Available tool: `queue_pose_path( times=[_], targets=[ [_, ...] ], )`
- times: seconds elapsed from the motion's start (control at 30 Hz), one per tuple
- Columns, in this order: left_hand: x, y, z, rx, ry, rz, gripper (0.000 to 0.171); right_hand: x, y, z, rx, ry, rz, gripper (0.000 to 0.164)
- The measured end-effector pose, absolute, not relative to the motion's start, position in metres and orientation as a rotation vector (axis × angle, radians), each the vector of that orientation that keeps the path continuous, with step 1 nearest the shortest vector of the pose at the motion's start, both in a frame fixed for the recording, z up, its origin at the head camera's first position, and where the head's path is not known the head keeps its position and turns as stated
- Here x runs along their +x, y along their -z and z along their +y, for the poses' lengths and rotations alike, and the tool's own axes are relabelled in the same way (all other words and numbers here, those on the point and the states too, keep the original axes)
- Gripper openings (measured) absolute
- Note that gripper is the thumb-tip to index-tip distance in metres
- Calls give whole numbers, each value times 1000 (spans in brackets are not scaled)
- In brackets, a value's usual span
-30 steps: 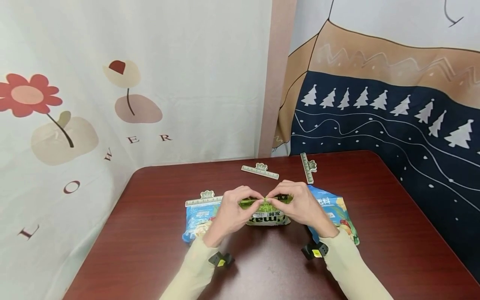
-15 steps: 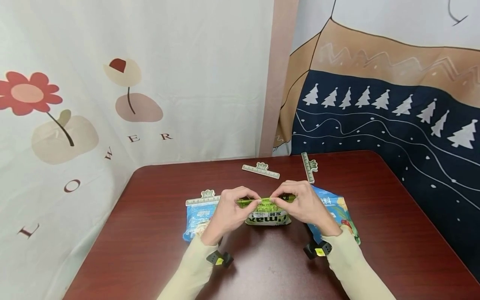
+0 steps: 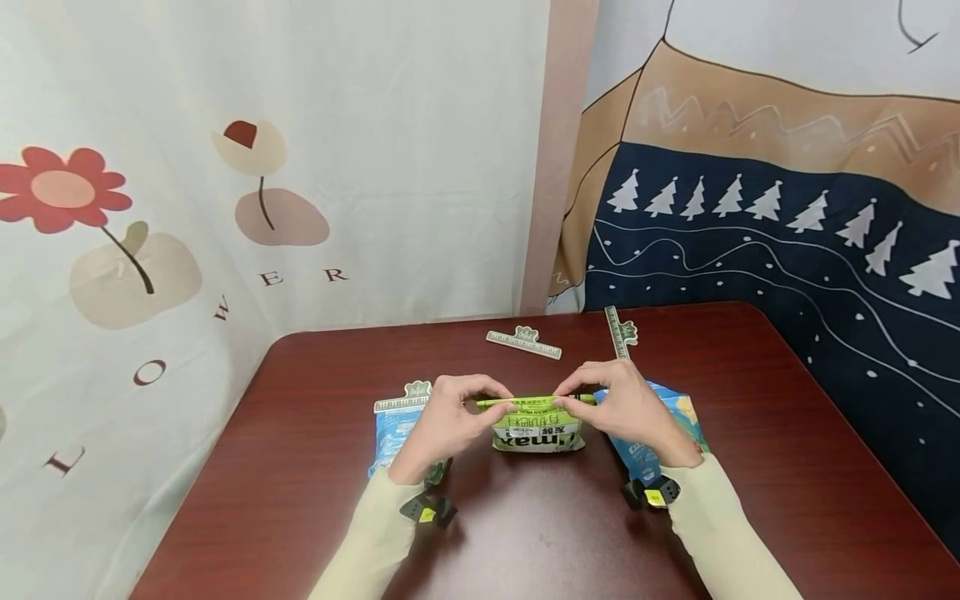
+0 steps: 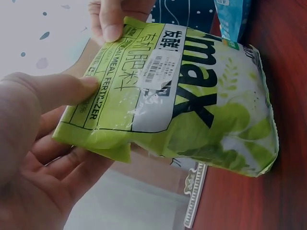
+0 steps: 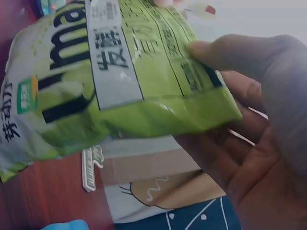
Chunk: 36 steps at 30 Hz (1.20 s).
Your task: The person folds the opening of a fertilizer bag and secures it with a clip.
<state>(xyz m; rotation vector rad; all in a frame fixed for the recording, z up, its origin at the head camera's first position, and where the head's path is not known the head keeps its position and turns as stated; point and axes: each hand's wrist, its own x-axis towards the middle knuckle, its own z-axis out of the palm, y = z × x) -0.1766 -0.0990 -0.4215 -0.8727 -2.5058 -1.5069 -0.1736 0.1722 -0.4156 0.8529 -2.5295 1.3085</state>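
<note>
A green and white fertilizer bag (image 3: 536, 427) stands on the table between both hands, its printing upside down in the head view. My left hand (image 3: 459, 414) pinches one end of its top edge, thumb on the printed face and fingers behind. My right hand (image 3: 618, 408) pinches the other end the same way. In the left wrist view the bag (image 4: 192, 91) shows a white barcode sticker, and the left thumb (image 4: 72, 91) presses near the edge. From the right wrist view, the right thumb (image 5: 225, 52) lies on the bag's (image 5: 115, 67) printed strip.
A blue bag (image 3: 393, 437) with a ruler-edged clip (image 3: 405, 400) along its top lies at left, partly behind the left hand. Another blue bag (image 3: 678, 417) lies at right under the right arm. Two loose clips, one flat (image 3: 525, 342) and one angled (image 3: 621, 333), lie toward the back edge.
Both hands have slid apart along the bag's top edge, left hand to the left and right hand to the right. More of the green top now shows between them.
</note>
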Motion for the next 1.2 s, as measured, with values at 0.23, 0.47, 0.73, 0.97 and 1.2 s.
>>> queue_pose_path(
  times=[0.23, 0.47, 0.73, 0.97, 1.2],
  targets=[
    [-178, 423, -98, -886, 1490, -2456, 6, -175, 415, 173, 912, -1273, -2483, 8],
    [-177, 422, -100, -853, 1511, -2450, 3, -176, 417, 173, 897, -1278, -2472, 10],
    [-181, 422, -108, -824, 1497, -2440, 9, -177, 417, 177, 873, -1239, -2463, 14],
    [-184, 422, -110, -874, 1465, -2406, 10, -178, 417, 182, 889, -1238, -2449, 13],
    [-182, 419, -111, -883, 1495, -2421, 8, -178, 416, 184, 881, -1255, -2464, 13]
  ],
)
